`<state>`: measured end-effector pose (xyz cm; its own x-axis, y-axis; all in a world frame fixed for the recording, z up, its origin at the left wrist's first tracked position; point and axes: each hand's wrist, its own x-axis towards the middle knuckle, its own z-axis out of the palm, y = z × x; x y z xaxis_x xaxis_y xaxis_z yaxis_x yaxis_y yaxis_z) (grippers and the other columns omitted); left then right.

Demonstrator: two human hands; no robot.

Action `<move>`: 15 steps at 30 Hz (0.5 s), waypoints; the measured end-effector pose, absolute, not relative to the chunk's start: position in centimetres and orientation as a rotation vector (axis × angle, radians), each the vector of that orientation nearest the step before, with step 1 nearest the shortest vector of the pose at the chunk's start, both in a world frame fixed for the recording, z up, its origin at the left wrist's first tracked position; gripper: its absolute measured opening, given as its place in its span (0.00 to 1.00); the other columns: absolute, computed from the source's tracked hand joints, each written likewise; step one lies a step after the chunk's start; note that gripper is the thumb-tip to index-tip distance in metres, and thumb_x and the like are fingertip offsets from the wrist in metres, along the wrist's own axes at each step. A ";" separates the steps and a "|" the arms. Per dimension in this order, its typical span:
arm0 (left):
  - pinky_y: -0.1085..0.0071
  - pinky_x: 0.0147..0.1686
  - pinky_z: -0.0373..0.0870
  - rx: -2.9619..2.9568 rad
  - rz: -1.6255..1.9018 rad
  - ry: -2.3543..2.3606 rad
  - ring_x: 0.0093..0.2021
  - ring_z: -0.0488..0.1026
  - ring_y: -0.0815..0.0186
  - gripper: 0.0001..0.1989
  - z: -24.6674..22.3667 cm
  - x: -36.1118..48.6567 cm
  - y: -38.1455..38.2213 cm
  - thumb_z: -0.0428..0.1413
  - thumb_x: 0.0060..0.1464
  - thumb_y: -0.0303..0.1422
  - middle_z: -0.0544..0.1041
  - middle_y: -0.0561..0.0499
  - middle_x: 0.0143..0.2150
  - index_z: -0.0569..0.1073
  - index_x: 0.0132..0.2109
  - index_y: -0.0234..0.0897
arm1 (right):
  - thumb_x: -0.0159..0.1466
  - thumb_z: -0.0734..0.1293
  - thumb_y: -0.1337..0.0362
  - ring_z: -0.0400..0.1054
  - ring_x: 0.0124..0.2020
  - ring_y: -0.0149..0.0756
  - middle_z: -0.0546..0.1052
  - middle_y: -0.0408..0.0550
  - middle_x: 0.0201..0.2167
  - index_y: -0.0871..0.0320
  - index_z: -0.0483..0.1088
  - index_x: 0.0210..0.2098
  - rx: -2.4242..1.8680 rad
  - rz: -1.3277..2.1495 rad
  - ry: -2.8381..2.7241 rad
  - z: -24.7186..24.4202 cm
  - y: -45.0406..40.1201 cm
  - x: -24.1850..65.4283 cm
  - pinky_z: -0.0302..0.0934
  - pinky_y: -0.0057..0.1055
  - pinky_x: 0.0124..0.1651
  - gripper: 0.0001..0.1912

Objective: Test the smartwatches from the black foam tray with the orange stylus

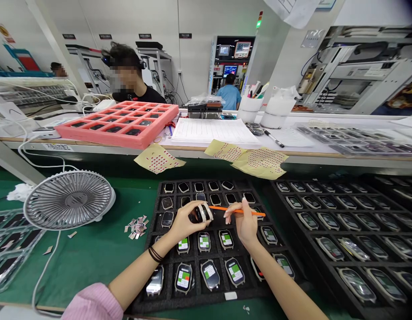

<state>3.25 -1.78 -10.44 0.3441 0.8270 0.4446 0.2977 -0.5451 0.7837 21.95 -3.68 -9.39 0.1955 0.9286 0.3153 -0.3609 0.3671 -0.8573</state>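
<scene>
Head view: smartwatch body [203, 213] raised over the black foam tray [179, 303], turned nearly edge-on. Left hand [189, 222] narrow — thumb and fingers closed on the watch. Right hand [244, 222] pinches a slim orange stick [219, 208] like a pen; its tip points to nine o'clock, at the watch's three o'clock side. Tip contact: cannot tell.

Handling, judged: watch light and stiff; glass smooth, probably slippery, liable to scratch or crack if dropped. Best hold is the rim, thumb and finger on opposite edges — off the screen. Stick likely light, perhaps plastic with slight flex; hold near the tip for control, press lightly.

Around: lit watches, one at [204, 241], sit in tray pockets at six o'clock from the left hand. Round fan [72, 200] at nine o'clock on the green surface [102, 258], pale scraps [136, 227] between it and the tray.
</scene>
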 end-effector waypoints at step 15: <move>0.69 0.35 0.72 2.023 1.160 0.994 0.45 0.74 0.58 0.23 -10.7 3.1 -1.7 0.62 0.42 0.27 0.77 0.44 0.48 0.72 0.49 0.36 | 0.67 0.58 0.55 0.64 0.14 0.28 0.72 0.47 0.15 0.60 0.75 0.18 -0.707 1.001 -1.023 -9.9 -3.7 22.1 0.57 0.25 0.17 0.28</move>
